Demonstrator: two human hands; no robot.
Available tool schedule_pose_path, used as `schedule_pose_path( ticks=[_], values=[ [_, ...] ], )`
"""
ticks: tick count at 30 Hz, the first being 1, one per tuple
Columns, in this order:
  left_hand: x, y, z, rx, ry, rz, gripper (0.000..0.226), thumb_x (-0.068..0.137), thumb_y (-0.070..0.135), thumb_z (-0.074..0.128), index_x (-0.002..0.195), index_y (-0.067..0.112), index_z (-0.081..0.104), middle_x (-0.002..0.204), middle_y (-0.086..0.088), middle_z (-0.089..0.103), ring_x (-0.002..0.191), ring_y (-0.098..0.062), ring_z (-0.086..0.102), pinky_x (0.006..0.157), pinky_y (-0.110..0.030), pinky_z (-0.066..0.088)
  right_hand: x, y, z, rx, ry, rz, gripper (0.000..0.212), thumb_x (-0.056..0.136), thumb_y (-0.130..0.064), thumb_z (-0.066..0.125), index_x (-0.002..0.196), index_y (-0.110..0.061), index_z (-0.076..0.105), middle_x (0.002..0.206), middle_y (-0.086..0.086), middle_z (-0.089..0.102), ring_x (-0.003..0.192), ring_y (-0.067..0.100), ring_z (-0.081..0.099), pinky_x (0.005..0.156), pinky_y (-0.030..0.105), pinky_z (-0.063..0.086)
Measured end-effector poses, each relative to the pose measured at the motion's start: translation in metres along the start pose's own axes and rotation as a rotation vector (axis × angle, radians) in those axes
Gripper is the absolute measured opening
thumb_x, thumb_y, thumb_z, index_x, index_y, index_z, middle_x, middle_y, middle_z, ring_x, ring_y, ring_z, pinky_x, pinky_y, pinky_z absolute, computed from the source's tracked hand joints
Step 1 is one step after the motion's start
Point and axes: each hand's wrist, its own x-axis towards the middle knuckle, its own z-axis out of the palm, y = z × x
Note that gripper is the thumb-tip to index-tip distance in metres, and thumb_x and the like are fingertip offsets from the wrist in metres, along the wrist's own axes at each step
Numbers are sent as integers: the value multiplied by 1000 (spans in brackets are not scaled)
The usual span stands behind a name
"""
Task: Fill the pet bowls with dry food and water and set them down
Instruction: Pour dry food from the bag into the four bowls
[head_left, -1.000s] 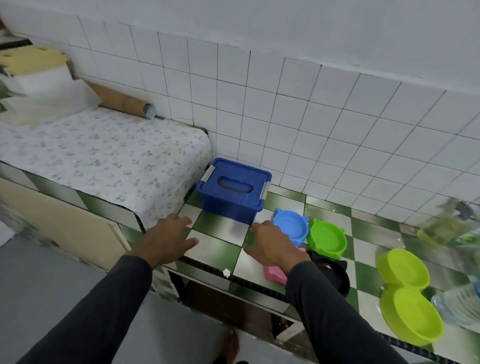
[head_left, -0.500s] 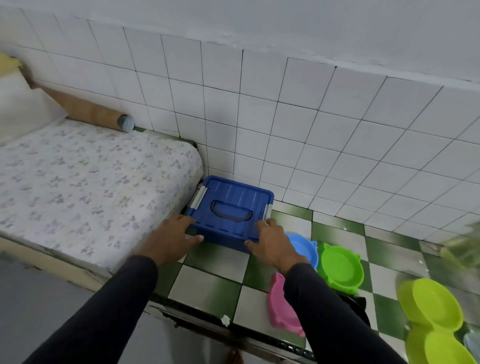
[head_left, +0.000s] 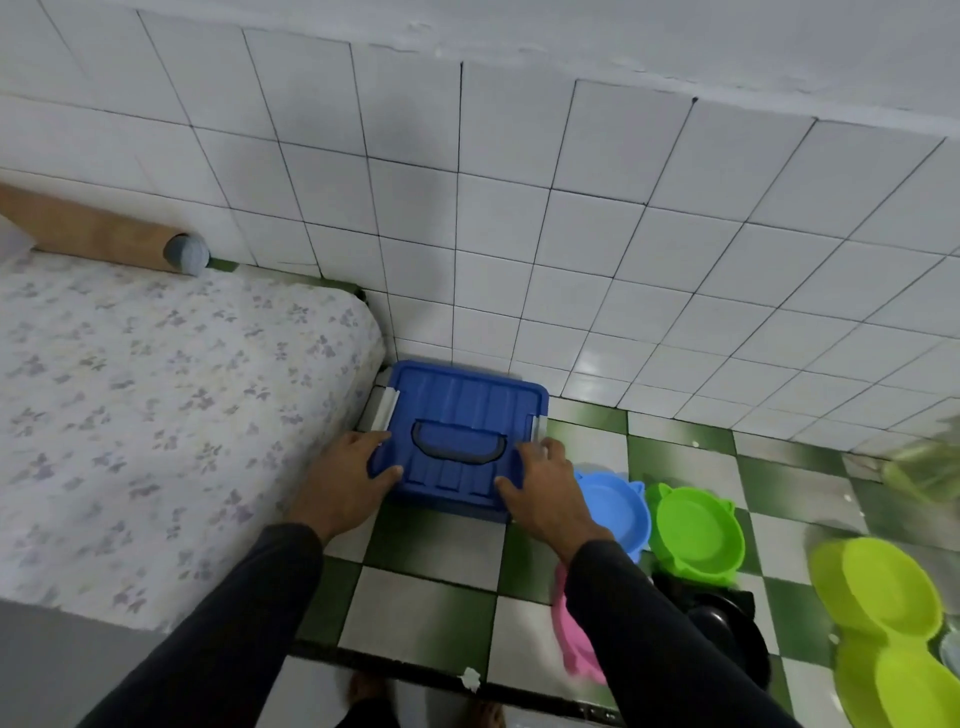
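Note:
A blue lidded storage box (head_left: 460, 415) with a dark handle stands on the green-and-white tiled counter (head_left: 426, 613) against the wall. My left hand (head_left: 345, 480) grips its left side, thumb on the lid. My right hand (head_left: 545, 493) grips the right side the same way. Just right of the box sit a light blue bowl (head_left: 618, 512) and a green bowl (head_left: 693, 530). A pink bowl (head_left: 569, 639) and a black bowl (head_left: 727, 629) lie nearer me, partly behind my right sleeve. A lime double bowl (head_left: 893, 623) is at the far right.
A floral-covered raised surface (head_left: 156, 415) fills the left, with a cardboard tube (head_left: 104, 239) along the white tiled wall. A blurred clear bottle (head_left: 924, 467) stands at the right edge. The counter's front edge runs below my arms.
Both hands moved from the counter front onto the blue box and now clasp its two sides. My view has come closer and tilted further down.

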Motion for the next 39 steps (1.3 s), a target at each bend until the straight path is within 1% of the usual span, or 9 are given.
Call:
schedule_pose_path(
  ticks=[4, 10, 13, 17, 22, 28, 33, 36, 39],
  values=[
    [21, -4, -5, -34, -27, 40, 59, 98, 36, 67, 152, 22, 47, 147, -10, 51, 129, -25, 51, 107, -33, 40, 10, -8, 5, 26, 55, 96, 52, 99, -39, 55, 146, -22, 38, 143, 15, 37, 127, 35, 46, 107, 49, 46],
    [50, -4, -13, -62, -37, 129, 56, 99, 23, 66, 151, 14, 48, 143, -14, 56, 127, -29, 55, 111, -41, 45, 25, -14, 14, -35, 102, 218, 41, 101, -23, 49, 142, -20, 42, 128, 16, 49, 112, 33, 51, 97, 42, 48],
    [61, -3, -16, -72, -43, 166, 53, 99, 18, 66, 149, 10, 51, 140, -14, 59, 123, -29, 57, 108, -43, 48, 32, -16, 16, -58, 111, 273, 44, 99, -16, 52, 142, -22, 42, 125, 15, 49, 109, 32, 53, 92, 40, 49],
    [68, -3, -18, -68, -42, 196, 45, 97, 10, 64, 141, 7, 57, 123, -15, 64, 107, -28, 61, 100, -45, 52, 38, -17, 18, -74, 136, 302, 46, 98, -12, 52, 142, -24, 42, 122, 14, 50, 107, 31, 55, 88, 40, 51],
    [72, -1, -17, -93, -31, 183, 43, 95, 6, 64, 137, 4, 60, 120, -14, 67, 105, -28, 62, 99, -46, 53, 42, -15, 20, -63, 160, 312, 50, 98, -9, 53, 143, -25, 40, 119, 14, 51, 102, 32, 57, 85, 40, 52],
    [71, 5, -16, -82, 21, 163, 44, 93, 2, 64, 136, 5, 64, 109, -14, 69, 95, -25, 64, 88, -38, 56, 49, -15, 18, -26, 175, 324, 54, 97, -8, 50, 148, -24, 40, 124, 18, 52, 104, 37, 59, 90, 46, 53],
    [67, 15, -15, -19, 50, 76, 39, 95, 8, 62, 134, 6, 65, 94, -8, 64, 80, -17, 56, 67, -25, 43, 50, -14, 16, -2, 181, 329, 48, 100, -12, 50, 146, -20, 43, 121, 16, 53, 101, 34, 62, 90, 43, 56],
    [65, 19, -16, -11, 51, 33, 49, 98, 13, 62, 146, 17, 55, 103, -7, 67, 82, -15, 56, 67, -26, 44, 50, -15, 14, 12, 183, 315, 46, 100, -15, 50, 146, -19, 43, 122, 17, 54, 104, 34, 61, 91, 42, 54],
    [65, 21, -16, -3, 56, 24, 49, 98, 15, 62, 147, 18, 55, 98, -4, 66, 79, -15, 56, 64, -25, 41, 50, -16, 13, 16, 180, 317, 45, 101, -16, 49, 146, -18, 42, 122, 18, 55, 104, 35, 61, 90, 43, 54]
  ],
)
